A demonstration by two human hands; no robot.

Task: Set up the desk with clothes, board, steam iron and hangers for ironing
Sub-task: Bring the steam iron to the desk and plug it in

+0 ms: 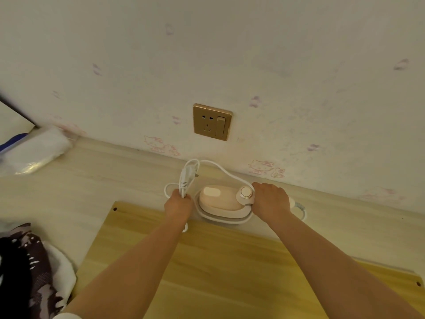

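Note:
A pale pink and white steam iron (pixel 220 200) lies on the light desk (pixel 92 187) just beyond the far edge of a yellow wooden board (pixel 207 261). My right hand (pixel 271 200) is closed around the iron's handle end, beside its round dial. My left hand (pixel 179 203) grips the white power plug (pixel 186 179), which points up toward the wall. The white cord (pixel 220 168) loops from the plug over the iron. A dark patterned garment (pixel 30 268) lies bunched at the left front.
A gold wall socket with a switch (pixel 212 122) sits on the wall directly above the iron. A clear plastic-wrapped white bundle (pixel 36 150) lies at the desk's far left, next to a blue item (pixel 12 140).

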